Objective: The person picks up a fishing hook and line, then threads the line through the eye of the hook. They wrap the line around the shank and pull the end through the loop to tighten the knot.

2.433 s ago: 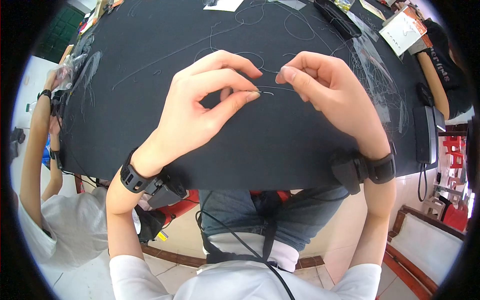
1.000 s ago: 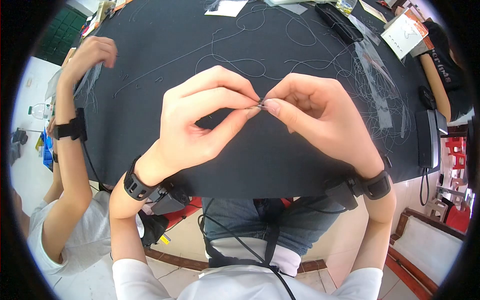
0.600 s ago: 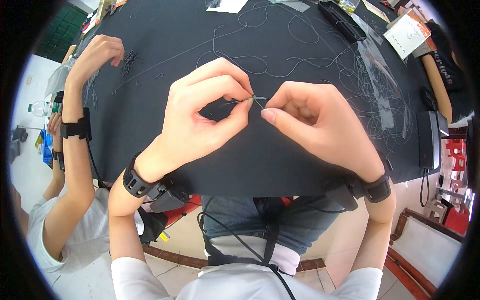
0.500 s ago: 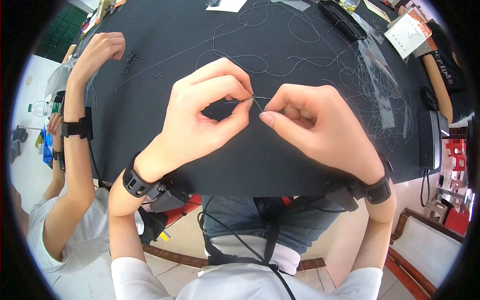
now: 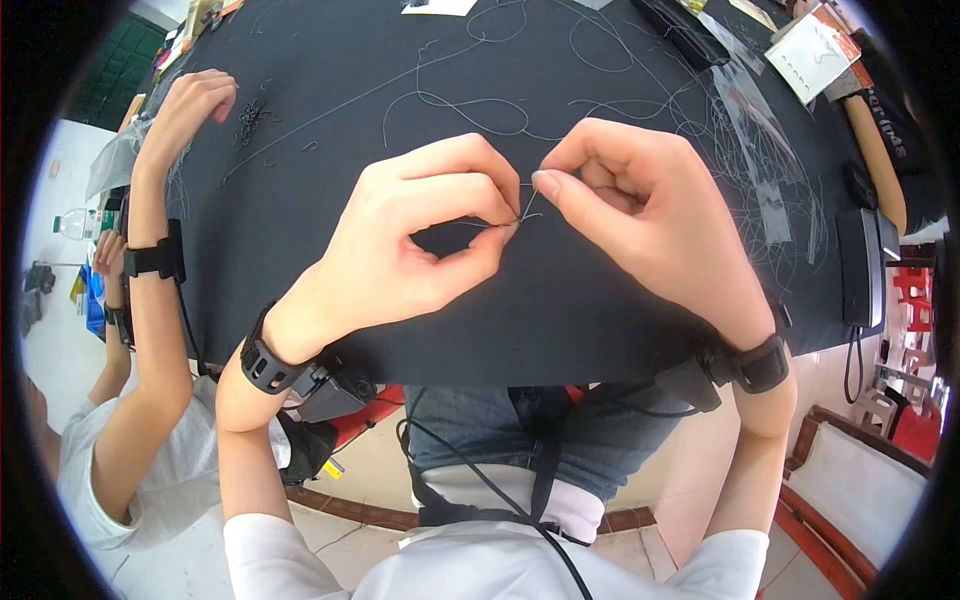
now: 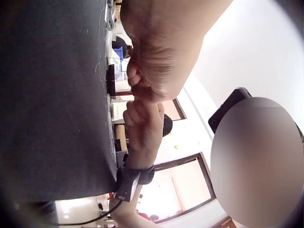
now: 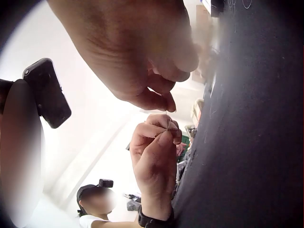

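In the head view my left hand (image 5: 410, 235) pinches a thin grey fishing line (image 5: 529, 203) between thumb and fingertips. A short end of it sticks out to the right of those fingertips, and another thin strand shows inside the curl of the fingers. My right hand (image 5: 645, 200), slightly higher, pinches the line between thumb and index finger, with a short stretch running between the hands. In the right wrist view, fine strands fan out above the left fingertips. Whatever lies inside the left pinch is hidden.
Loops of line (image 5: 470, 104) lie across the black table (image 5: 450, 340), tangled at the right beside clear plastic strips (image 5: 770, 205). Small dark hooks (image 5: 252, 122) are heaped at the left, near another person's hand (image 5: 195, 105). A black case (image 5: 685, 35) lies at the back.
The hands first came together, then parted. Since half a second ago, my right hand has risen above the left, stretching the line upward between them. The other person's arm has come over the table.
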Available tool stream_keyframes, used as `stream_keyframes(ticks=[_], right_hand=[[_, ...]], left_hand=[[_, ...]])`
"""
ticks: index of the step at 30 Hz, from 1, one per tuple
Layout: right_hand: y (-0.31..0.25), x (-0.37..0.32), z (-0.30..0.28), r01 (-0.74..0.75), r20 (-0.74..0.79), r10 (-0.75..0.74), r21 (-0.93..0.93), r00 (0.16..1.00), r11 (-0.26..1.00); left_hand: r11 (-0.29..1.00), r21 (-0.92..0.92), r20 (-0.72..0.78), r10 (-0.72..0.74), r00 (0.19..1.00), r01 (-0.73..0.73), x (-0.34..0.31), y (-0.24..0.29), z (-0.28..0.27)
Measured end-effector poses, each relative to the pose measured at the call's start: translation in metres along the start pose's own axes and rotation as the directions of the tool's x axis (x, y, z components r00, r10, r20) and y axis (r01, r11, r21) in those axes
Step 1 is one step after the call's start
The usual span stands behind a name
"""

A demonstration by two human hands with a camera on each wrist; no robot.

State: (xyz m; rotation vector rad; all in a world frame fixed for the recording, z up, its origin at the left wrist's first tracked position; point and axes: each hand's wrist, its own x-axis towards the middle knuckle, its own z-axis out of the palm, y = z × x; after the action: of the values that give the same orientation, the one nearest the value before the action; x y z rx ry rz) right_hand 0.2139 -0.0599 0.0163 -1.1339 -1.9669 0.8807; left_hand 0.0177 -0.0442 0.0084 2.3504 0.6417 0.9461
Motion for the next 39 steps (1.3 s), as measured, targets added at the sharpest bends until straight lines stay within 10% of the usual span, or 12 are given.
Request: stream_keyframes(ticks=[19,39], right_hand=[[0.0,0.002,0.007,-0.069,0.094,0.067,0.019,0.993,0.997],[0.016,0.006,0.006,-0.16,0.12,0.13,0.283,0.984,0.946]], left_hand=[[0.971,-0.19,-0.134,-0.173,0.976,0.146,-0.003,-0.006,0.005],[0.976,-0.113,0.081,-0.179,0.981,0.187,-0.004,-0.001,0.004]])
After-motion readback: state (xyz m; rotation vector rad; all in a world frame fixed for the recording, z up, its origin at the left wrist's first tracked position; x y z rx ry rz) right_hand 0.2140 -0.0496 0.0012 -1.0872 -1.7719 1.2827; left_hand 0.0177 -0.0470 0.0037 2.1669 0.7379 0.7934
